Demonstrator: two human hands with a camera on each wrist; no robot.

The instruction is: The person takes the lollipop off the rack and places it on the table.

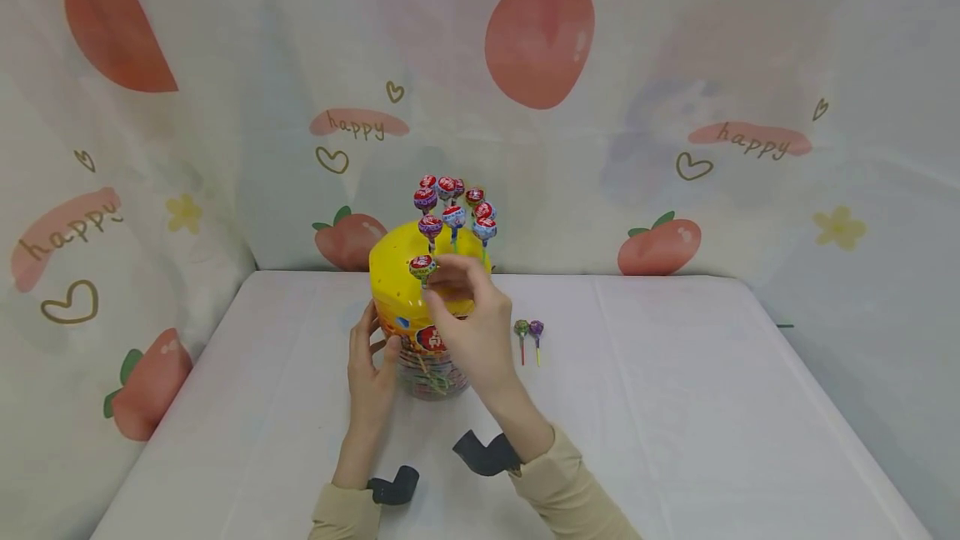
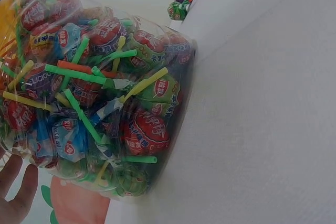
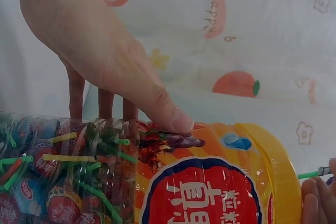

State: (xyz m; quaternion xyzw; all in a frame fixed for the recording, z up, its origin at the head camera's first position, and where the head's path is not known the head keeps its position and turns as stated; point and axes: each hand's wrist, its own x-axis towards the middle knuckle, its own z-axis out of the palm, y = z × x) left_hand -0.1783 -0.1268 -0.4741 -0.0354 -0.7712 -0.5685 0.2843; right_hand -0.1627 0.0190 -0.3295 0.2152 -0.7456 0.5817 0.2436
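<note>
In the head view a clear jar (image 1: 431,377) of wrapped lollipops stands upright under a domed yellow lid (image 1: 393,273). My left hand (image 1: 369,382) grips the jar's left side, its thumb toward the front. Thumb and fingers of my right hand (image 1: 480,327) pinch a green-and-red lollipop (image 1: 422,267) just below its candy head, over the front of the lid. In the right wrist view this lollipop's green stick (image 3: 308,174) reaches the lid's top. Several lollipops (image 1: 453,217) stand upright in the lid behind it. More candies and coloured sticks (image 2: 79,77) show through the jar wall.
Two loose lollipops, one green (image 1: 521,328) and one purple (image 1: 536,329), lie on the white-covered table (image 1: 660,407) right of the jar. A fruit-patterned cloth (image 1: 450,40) hangs behind the table. Black wrist mounts (image 1: 487,452) sit at both wrists.
</note>
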